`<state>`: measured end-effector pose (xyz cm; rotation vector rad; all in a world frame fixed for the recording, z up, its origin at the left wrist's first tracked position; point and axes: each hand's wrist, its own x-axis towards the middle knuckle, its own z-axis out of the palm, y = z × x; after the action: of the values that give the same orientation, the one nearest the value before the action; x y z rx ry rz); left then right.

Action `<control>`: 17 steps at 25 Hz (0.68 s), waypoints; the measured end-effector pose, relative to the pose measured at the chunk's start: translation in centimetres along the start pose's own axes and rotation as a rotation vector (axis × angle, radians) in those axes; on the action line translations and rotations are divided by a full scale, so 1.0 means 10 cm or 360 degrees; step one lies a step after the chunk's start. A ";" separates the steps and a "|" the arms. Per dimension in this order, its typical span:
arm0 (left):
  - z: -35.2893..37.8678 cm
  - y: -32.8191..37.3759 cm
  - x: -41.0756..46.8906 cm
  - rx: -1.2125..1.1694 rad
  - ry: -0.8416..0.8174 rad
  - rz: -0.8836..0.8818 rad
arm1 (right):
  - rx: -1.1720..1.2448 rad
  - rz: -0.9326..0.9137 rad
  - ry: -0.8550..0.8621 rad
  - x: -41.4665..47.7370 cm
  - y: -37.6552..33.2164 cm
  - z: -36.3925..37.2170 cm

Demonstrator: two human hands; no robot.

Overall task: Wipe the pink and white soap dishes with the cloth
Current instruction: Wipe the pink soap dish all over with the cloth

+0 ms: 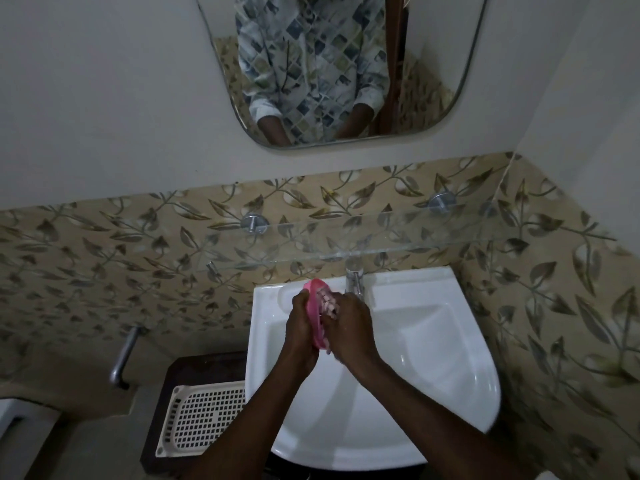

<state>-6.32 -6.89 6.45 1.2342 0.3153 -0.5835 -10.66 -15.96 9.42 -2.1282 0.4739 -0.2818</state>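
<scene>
A pink soap dish (pixel 314 318) stands on edge over the back left of the white sink (pixel 415 341). My left hand (pixel 300 329) grips it from the left side. My right hand (pixel 349 329) presses a small checked cloth (pixel 327 301) into the dish's inner face; only a bunched corner of the cloth shows above my fingers. No white soap dish is in view.
A chrome tap (pixel 355 280) rises just behind my right hand. A glass shelf (pixel 381 237) juts out above the sink. A cream plastic basket (pixel 201 419) lies on a dark stand at the sink's left. A mirror (pixel 332 64) hangs on the wall above.
</scene>
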 end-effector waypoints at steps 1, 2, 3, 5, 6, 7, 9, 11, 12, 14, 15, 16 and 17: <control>-0.01 -0.01 -0.02 -0.0023 0.0006 0.0011 | 0.0023 -0.0036 -0.0112 -0.02 -0.03 0.01; -0.02 -0.03 -0.01 -0.0046 0.0006 0.0030 | 0.0083 -0.0025 -0.0126 -0.02 -0.07 0.01; -0.04 -0.04 -0.01 -0.0038 0.0001 0.0049 | 0.0135 0.0007 -0.0028 0.02 -0.10 -0.02; -0.04 -0.01 -0.01 -0.0024 -0.0012 0.0063 | 0.0151 0.0064 0.0140 0.09 -0.08 -0.07; -0.03 0.02 0.00 -0.0033 0.0008 0.0062 | 0.0092 0.0049 0.0080 0.10 -0.07 -0.08; -0.03 0.04 -0.01 -0.0034 0.0013 0.0055 | 0.0036 0.0040 -0.0028 0.09 -0.06 -0.07; -0.02 0.05 -0.01 -0.0006 0.0017 0.0082 | 0.0015 0.0160 -0.0090 0.11 -0.01 -0.08; -0.04 0.05 -0.01 0.0031 0.0000 0.0096 | 0.0072 0.0275 0.0028 0.12 0.01 -0.10; -0.05 0.08 0.01 0.0024 0.0022 0.0095 | 0.0064 0.0225 -0.0021 0.13 0.01 -0.09; -0.10 0.12 0.05 0.0000 0.0049 0.0049 | -0.0027 0.0150 -0.0239 0.13 -0.03 -0.06; -0.09 0.13 0.04 -0.0011 0.0026 0.0033 | -0.0024 0.0203 -0.0248 0.15 -0.06 -0.07; -0.09 0.14 0.04 -0.0005 -0.0007 0.0035 | 0.0040 0.0256 -0.0158 0.19 -0.08 -0.09; -0.08 0.14 0.05 0.0004 -0.0045 0.0042 | 0.0103 0.0278 -0.0035 0.21 -0.07 -0.10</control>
<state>-5.06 -5.96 7.00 1.2299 0.2743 -0.5778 -9.00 -17.27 10.62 -2.0104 0.6256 -0.1717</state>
